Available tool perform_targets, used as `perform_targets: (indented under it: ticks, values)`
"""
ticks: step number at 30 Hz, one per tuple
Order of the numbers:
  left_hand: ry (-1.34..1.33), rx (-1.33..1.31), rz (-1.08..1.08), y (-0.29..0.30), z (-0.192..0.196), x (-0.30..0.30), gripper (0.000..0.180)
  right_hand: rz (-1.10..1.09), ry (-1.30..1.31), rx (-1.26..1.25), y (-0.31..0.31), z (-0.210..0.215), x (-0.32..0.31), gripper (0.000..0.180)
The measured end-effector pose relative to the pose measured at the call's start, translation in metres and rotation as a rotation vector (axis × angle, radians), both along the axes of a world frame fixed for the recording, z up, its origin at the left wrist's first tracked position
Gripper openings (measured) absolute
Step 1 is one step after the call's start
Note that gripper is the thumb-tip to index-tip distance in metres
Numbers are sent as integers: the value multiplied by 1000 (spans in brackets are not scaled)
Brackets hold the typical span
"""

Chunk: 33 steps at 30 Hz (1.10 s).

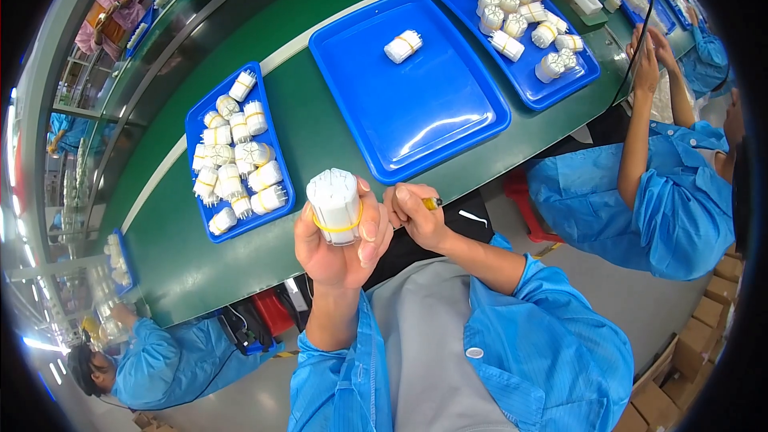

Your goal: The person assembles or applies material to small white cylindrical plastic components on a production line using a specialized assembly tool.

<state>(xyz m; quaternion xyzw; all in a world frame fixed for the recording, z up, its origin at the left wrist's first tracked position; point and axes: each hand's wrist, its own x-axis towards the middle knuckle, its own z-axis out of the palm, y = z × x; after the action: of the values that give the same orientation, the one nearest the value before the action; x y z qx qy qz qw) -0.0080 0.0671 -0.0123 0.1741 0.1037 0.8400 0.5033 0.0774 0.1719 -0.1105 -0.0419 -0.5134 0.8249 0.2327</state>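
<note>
Wrapped around a white cylindrical bundle of plastic pieces (334,202), my left hand (336,260) holds it upright in front of my chest. A yellow rubber band circles the bundle near its lower part. Close beside it on the right, my right hand (418,212) is closed around a small yellow-and-black tool (432,203); most of the tool is hidden in the fist, so its kind does not show. Beyond my hands lies a wide blue tray (384,104) with one banded white bundle (402,46) lying on its side.
A blue tray (276,142) crowded with similar bundles stands left, and another blue tray (528,90) with several bundles stands right. All rest on a green table (312,144). Co-workers in blue sit at right (632,184) and lower left (172,360). Cardboard boxes (692,344) are stacked lower right.
</note>
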Motion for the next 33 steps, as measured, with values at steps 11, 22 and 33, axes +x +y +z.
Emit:
perform_targets:
  ticks: [11,22,33]
  values:
    - [23,0,82,1,6,8,50,-34,22,4,-1,0,-2,46]
    - [81,7,126,-2,5,12,53,-46,6,43,-3,-4,0,48]
    - [750,-642,501,-11,7,17,39,-90,514,-98,39,92,3,46]
